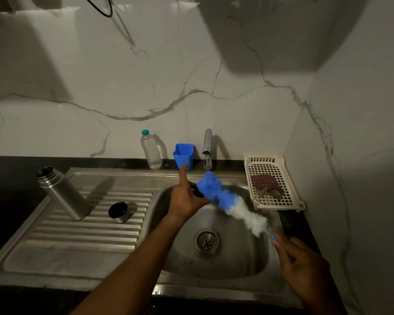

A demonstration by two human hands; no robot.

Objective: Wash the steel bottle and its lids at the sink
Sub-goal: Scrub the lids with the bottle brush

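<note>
The steel bottle (63, 192) stands uncapped on the ribbed drainboard at the left. Beside it a steel lid (120, 211) lies on its side with its dark inside showing. Over the sink basin (237, 258), my left hand (187, 196) grips a small dark lid (197, 192), forefinger stretched up. My right hand (303, 267) at the basin's right rim holds the handle of a blue and white bottle brush (228, 201). The brush's blue end touches the dark lid.
A tap (207, 148) rises behind the basin, no water visible. A blue cup (183, 154) and a clear plastic bottle (151, 151) stand at the wall. A cream perforated tray (289, 192) with a checked cloth (267, 184) sits to the right of the sink.
</note>
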